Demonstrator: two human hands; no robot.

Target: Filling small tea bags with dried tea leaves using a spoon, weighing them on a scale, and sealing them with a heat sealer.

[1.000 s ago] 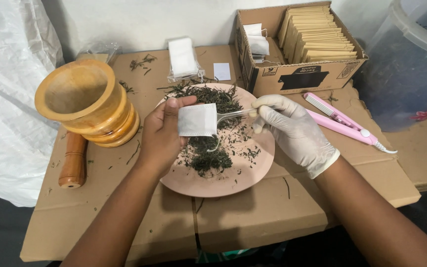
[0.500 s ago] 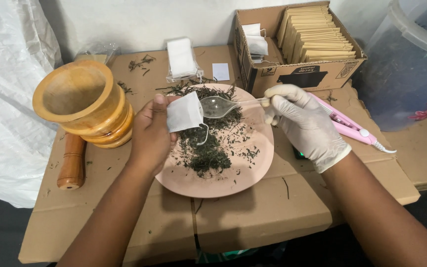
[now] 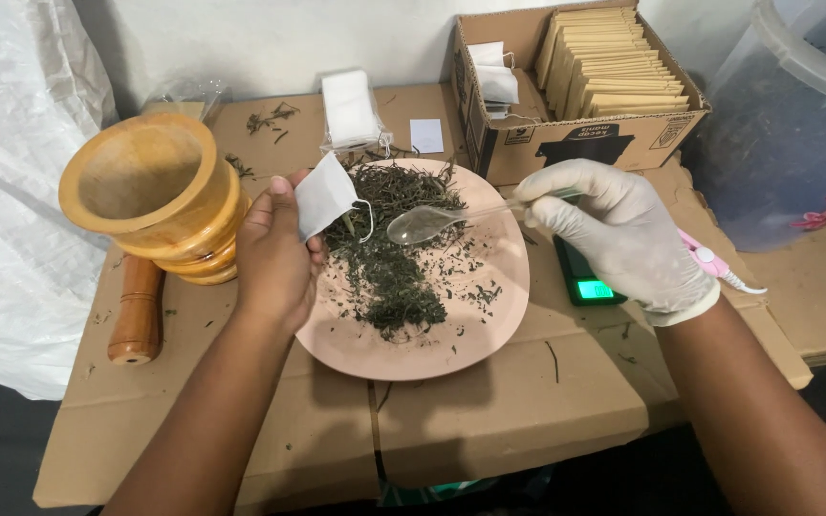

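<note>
One view, from your head, shows both hands over the pink plate (image 3: 451, 344). Your left hand (image 3: 274, 253) pinches a small white filter bag (image 3: 325, 196) by its lower edge, held just above the plate's left rim. Your gloved right hand (image 3: 623, 234) is closed on the handle of a clear plastic spoon (image 3: 423, 225), whose long axis runs left from that hand, bowl pointing at the bag and near it, above the dried green leaves (image 3: 389, 263).
</note>
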